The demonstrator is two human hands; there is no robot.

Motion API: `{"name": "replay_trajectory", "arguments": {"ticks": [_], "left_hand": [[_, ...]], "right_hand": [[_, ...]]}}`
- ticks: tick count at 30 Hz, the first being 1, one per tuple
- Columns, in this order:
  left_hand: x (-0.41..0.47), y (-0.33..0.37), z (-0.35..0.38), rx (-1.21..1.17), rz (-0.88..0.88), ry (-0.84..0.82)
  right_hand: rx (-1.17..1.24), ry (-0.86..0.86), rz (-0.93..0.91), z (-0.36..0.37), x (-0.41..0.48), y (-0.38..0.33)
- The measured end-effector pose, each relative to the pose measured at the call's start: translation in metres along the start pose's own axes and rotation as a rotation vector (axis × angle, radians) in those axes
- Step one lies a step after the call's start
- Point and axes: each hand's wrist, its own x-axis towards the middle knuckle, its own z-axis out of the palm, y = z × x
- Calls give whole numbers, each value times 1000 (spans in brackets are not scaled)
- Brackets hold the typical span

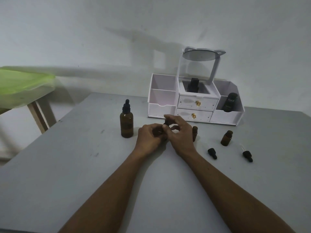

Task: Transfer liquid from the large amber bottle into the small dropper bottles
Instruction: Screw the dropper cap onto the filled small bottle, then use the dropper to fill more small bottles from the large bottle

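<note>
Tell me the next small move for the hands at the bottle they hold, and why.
Probably finish twisting the dropper cap off: the left hand grips a small bottle, mostly hidden, while the right hand pinches its cap. Two other small bottles already stand open, their droppers lying on the table.

Grey desk [67, 165]. Amber big bottle [126, 125] with black dropper cap; amber small bottles [226, 138]. Black loose droppers [212, 153]. White organiser [195, 105] with gold knobs [197, 103]. Translucent green lid [25, 81]. Pale grey wall [151, 22].
</note>
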Motion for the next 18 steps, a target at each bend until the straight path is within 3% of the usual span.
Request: {"name": "replay_trajectory", "arguments": {"ticks": [6, 14, 16, 18], "left_hand": [[-3, 4, 0, -6, -21, 17], [-16, 6, -29, 86, -169, -14], [-23, 6, -47, 85, -170, 87], [-28, 2, -65, 83, -154, 302]], "right_hand": [[-16, -25, -15, -1, 0, 0], [-98, 150, -317, -5, 20, -30], [-46, 173, -305, 3, 29, -44], [12, 147, -263, 16, 37, -59]]}}
